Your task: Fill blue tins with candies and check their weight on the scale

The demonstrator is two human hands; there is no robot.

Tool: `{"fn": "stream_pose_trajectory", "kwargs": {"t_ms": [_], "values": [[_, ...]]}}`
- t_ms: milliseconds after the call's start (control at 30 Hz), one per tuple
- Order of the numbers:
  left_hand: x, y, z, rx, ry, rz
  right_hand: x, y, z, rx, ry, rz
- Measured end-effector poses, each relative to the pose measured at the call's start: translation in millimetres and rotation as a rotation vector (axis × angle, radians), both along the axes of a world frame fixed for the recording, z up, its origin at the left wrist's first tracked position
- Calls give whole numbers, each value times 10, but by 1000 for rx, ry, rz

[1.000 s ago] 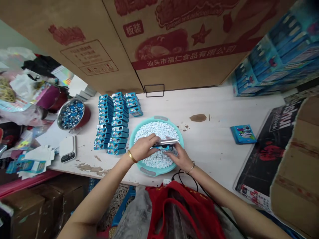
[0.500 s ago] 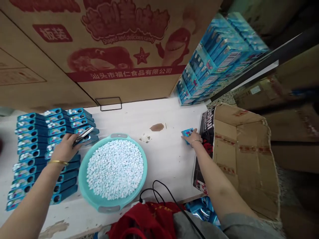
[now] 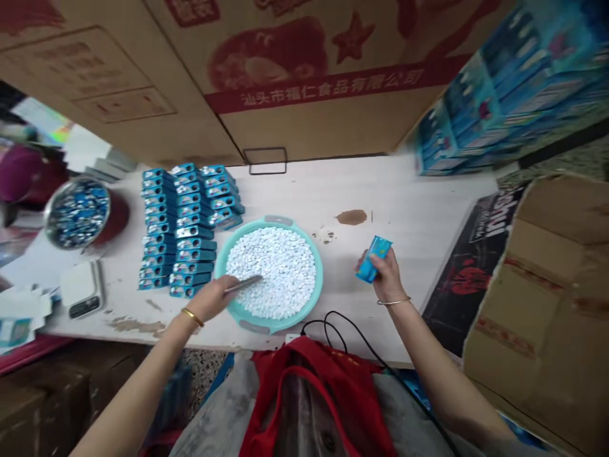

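Observation:
My left hand (image 3: 214,299) is closed round the handle of a narrow metal scoop (image 3: 245,284), whose tip is over or in the white candies at the left of the basin. This turquoise basin (image 3: 318,289) is heaped with small white candies (image 3: 273,270). To the right of it, above the table, my right hand (image 3: 387,274) grips a small blue carton (image 3: 375,257), fingers wrapped round its sides. Left of the basin stand rows of similar blue cartons (image 3: 190,238), each with a dark round hole in its end.
Large cardboard boxes (image 3: 309,133) wall off the back of the white table (image 3: 404,209). Stacked blue display packs (image 3: 476,120) rise at back right, and an open carton (image 3: 537,298) lies right. Far left are a metal pot (image 3: 102,219) of blue pieces and a scale (image 3: 82,289).
The view has shifted left. My left hand has brought the scoop from above the carton rows to the candies. My right hand has lifted the carton from beside the open box toward the basin.

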State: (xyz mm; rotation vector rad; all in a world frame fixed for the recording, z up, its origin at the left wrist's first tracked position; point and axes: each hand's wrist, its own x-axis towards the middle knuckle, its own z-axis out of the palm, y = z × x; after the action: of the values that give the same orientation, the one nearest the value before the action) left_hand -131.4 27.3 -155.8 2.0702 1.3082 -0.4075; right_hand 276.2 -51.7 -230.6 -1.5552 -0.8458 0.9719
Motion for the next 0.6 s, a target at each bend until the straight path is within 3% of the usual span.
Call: {"fn": "stream_pose_trajectory", "kwargs": {"t_ms": [67,133,300,367,467,600], "values": [[79,-318,-49,-59,54,33,-220,-15,120,-30,165,76],[264,-512,-202,-30,66,82,-403,-16,221,-69,284,132],[961,-585,-762,73,-47,195,-653,-15,354,-128,388,176],[1120,-569,-897,105,-106,237,-674,-40,382,-134,382,186],[1094,-571,-898,130,-192,272,-663,-103,421,-120,332,218],[794,-547,-555,139,-315,225,-658,-170,460,-34,167,216]]}}
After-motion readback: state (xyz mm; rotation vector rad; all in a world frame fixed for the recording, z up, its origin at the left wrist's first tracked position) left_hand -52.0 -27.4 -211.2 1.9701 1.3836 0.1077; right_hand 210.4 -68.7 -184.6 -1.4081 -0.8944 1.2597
